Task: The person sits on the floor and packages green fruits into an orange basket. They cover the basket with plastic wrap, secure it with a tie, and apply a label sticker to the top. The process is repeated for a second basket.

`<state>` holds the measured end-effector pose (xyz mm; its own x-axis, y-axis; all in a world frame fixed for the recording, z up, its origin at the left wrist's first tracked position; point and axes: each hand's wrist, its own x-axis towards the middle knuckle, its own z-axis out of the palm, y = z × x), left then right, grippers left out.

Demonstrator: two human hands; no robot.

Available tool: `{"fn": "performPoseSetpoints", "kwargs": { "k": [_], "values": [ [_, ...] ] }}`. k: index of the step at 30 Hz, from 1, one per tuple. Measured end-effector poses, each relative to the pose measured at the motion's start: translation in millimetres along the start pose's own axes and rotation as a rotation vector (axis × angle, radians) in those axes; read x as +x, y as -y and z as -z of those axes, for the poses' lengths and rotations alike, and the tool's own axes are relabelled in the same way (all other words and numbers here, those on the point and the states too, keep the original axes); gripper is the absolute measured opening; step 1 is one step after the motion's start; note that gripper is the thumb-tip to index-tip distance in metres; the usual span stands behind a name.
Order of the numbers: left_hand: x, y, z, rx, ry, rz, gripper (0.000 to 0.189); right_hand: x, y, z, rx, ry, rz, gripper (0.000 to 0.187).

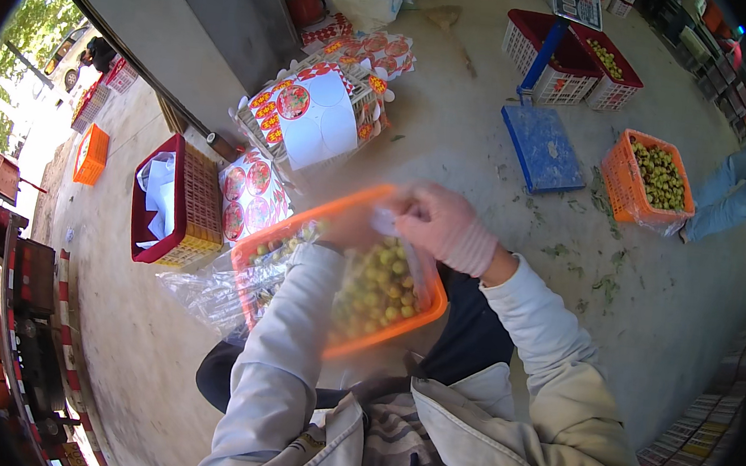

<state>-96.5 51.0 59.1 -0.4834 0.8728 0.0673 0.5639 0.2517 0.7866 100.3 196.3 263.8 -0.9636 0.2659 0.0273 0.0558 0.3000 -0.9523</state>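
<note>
An orange plastic crate (437, 304) of round green-yellow fruit (378, 281), perhaps jujubes, sits tilted in front of my knees. A clear plastic liner (205, 294) spills over its left side. My right hand (444, 230), in a pale glove, is above the crate's far right part, its fingers closed on a whitish piece of film that seems to be part of the liner. Blurred by motion, my left hand (347, 224) reaches over the fruit towards the far rim. Its fingers cannot be made out.
Sheets of round stickers (320, 117) lie on a stack ahead, beside a red-rimmed crate (190, 209) holding paper. A blue platform scale (543, 148) stands ahead right. Another orange crate of fruit (654, 176) is near a person's legs (734, 190). Leaves (607, 282) litter the floor.
</note>
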Motion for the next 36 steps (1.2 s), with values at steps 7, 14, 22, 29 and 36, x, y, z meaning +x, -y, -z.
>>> {"fn": "performPoseSetpoints", "kwargs": {
  "k": [7,14,22,29,36],
  "values": [
    [-20,27,52,0.079,-0.246,0.088,0.014,19,-81,18,-0.410,-0.040,0.029,0.072],
    [-8,-62,-6,0.292,-0.179,-0.104,0.029,71,-207,-110,-0.762,0.238,-0.080,0.064],
    [-93,52,32,0.327,0.030,0.081,0.064,73,-241,-120,-0.672,0.352,0.273,0.042],
    [-77,-19,14,0.619,-0.178,0.053,0.011,71,-234,-169,-1.280,0.473,0.241,0.062],
    [-196,-7,127,0.640,-0.418,0.075,0.106,78,-228,-171,-1.298,0.282,0.449,0.033]
  ]
}}
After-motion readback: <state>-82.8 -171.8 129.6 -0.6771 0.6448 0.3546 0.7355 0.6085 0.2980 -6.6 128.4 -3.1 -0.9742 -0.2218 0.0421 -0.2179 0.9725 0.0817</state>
